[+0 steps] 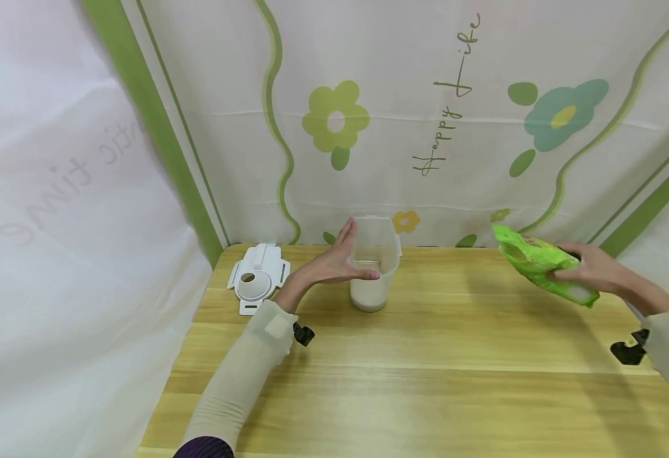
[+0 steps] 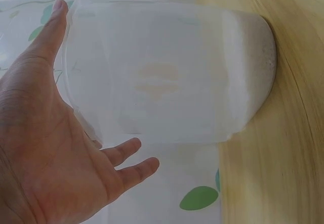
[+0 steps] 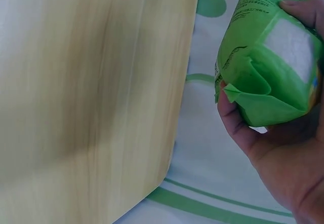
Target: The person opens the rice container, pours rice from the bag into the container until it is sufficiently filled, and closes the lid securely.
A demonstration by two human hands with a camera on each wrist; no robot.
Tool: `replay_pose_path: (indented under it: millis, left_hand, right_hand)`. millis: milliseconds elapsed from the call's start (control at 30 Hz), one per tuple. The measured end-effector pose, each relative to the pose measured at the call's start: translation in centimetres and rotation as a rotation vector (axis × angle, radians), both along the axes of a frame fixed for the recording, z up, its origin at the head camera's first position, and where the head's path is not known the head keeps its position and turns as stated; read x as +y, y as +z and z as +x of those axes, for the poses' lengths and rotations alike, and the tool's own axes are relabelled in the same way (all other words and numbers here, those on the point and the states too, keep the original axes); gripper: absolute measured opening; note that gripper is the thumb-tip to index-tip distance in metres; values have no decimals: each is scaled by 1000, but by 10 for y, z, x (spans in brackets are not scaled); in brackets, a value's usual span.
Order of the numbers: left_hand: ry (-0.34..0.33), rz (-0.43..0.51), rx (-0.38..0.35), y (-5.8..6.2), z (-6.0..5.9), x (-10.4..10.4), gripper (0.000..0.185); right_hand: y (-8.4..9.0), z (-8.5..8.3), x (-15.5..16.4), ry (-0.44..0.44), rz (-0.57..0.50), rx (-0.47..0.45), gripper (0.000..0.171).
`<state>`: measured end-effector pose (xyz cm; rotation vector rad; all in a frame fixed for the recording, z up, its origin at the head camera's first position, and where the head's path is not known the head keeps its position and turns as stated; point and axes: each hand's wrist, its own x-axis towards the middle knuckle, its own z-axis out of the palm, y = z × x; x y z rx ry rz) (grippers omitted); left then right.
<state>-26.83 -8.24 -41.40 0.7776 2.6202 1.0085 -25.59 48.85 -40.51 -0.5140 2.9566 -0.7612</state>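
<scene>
A clear plastic container (image 1: pixel 376 245) stands upright on the wooden table, with a white layer in its lower part. My left hand (image 1: pixel 343 257) is at its near left side by the rim, thumb and fingers spread and fairly straight. In the left wrist view, that hand (image 2: pixel 55 133) is beside the container's rim (image 2: pixel 68 67); whether it touches is hard to tell. My right hand (image 1: pixel 592 270) grips a soft green printed bag (image 1: pixel 540 261) above the table's right side. The right wrist view shows the folded end of the bag (image 3: pixel 268 77) between thumb and fingers.
A white plastic lid-like piece (image 1: pixel 260 273) with side flaps and a round raised opening lies at the table's back left. The wooden table (image 1: pixel 403 381) ends at the back against a flower-printed curtain (image 1: pixel 392 127). Another curtain panel (image 1: pixel 71 267) hangs along the left.
</scene>
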Motion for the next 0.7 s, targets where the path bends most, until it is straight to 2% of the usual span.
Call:
replay_pose_path:
  millis: [267, 700]
  left_hand:
    - [1, 12, -2, -2, 0, 0, 136]
    - [1, 27, -4, -1, 2, -1, 135]
  right_hand:
    - [9, -6, -13, 31, -32, 39, 56]
    - [30, -15, -46, 38, -28, 32, 54]
